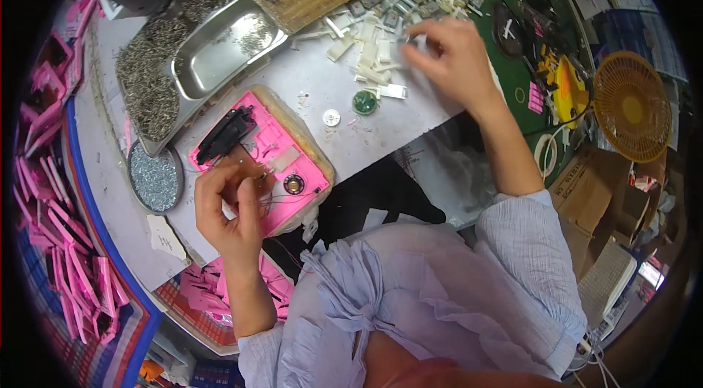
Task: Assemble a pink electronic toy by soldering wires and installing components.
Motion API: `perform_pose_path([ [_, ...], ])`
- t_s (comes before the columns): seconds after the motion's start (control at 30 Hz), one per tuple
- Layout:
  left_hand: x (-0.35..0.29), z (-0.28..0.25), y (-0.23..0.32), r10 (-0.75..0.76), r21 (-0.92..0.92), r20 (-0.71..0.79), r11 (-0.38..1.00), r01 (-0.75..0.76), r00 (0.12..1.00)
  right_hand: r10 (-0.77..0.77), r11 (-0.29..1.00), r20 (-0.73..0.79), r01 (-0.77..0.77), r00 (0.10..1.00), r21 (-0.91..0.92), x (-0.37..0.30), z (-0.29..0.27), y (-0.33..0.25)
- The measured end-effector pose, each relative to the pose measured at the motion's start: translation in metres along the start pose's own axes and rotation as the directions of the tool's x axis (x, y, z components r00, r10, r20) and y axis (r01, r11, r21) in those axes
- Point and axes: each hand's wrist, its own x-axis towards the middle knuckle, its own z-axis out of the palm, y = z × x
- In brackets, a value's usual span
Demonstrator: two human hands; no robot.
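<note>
My left hand (228,209) is over the lower left side of a pink plastic housing (278,132). Its fingers are curled toward the thumb; what they pinch, if anything, is too small to make out. Inside the housing are a black part (227,133), thin wires, a white block (284,159) and a round metal-rimmed part (294,184). The housing rests on a wrapped, padded block (320,150). My right hand (455,62) is at the near right edge of a pile of white plastic parts (373,44), thumb and forefinger apart. A greyish part shows blurred between them.
A metal tray (220,47) stands among heaped small screws (150,80). Nearby are a round dish of bluish grains (155,177), a green round item (364,102) and a white disc (332,118). Pink housings (69,241) are piled left; a brown basket (632,106) is right.
</note>
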Motion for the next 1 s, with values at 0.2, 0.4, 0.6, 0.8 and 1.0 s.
perform_pose_path([
  [0.2,0.052,0.023,0.053,0.159,-0.113,0.237,0.984,-0.135,0.958,-0.010,0.630,0.526,-0.404,0.850,0.663,-0.003,0.002,-0.087],
  [0.4,0.074,0.035,0.061,0.135,-0.165,0.419,0.984,-0.071,0.898,-0.292,0.867,0.256,0.142,0.922,0.478,-0.009,0.001,-0.095],
  [0.6,0.073,0.050,0.062,-0.194,-0.581,0.524,0.631,0.515,0.829,0.102,0.484,0.154,-0.185,0.983,0.855,-0.027,0.007,-0.107],
  [0.8,0.102,0.066,0.058,-0.048,-0.402,0.684,0.808,0.431,0.728,0.174,0.439,0.115,-0.181,0.978,0.880,-0.038,0.003,-0.082],
  [1.0,0.231,0.107,0.018,0.560,0.285,0.364,0.693,-0.662,0.744,0.214,0.419,0.152,-0.232,0.965,0.878,-0.042,-0.003,-0.058],
])
